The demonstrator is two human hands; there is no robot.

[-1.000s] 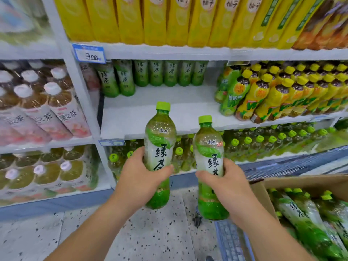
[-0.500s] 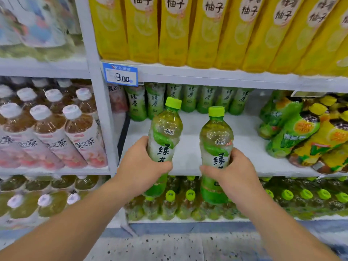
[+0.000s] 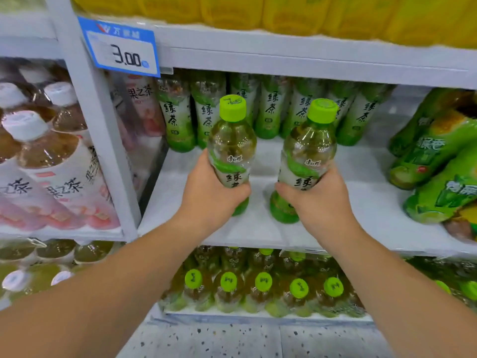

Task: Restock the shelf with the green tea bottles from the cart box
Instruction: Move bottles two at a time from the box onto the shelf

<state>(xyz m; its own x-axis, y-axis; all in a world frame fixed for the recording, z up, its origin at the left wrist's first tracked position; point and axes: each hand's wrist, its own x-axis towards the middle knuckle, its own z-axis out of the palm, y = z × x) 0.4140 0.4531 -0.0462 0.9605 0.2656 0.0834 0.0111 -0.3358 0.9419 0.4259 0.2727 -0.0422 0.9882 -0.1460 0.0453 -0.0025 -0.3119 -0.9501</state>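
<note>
the left hand (image 3: 211, 195) is wrapped round the labelled waist of a clear plastic green tea bottle with a lime-green cap (image 3: 232, 148). the right hand (image 3: 317, 202) grips a second matching green tea bottle (image 3: 308, 153) the same way. both bottles are upright with a gap between them, over the bare front of the white metal shelf (image 3: 361, 192). whether their bases touch it i cannot tell. gripped low on the body with labels facing the aisle, they look ready to be pushed back and set down.

beyond the fingers, a back row of the same green tea bottles (image 3: 268, 112) lines the rear of the shelf. open shelf lies between that row and the hands, so nothing blocks the way in. just left of the left hand stands the grey shelf upright (image 3: 103, 140), with a blue price tag (image 3: 121, 47) above it. past the upright are pink-labelled bottles with white caps (image 3: 51, 171). right of the right hand, tilted green-wrapped bottles (image 3: 433, 156) lean inward and could be knocked. the upper shelf edge (image 3: 284, 58) hangs above the caps. the cart box is out of view.
</note>
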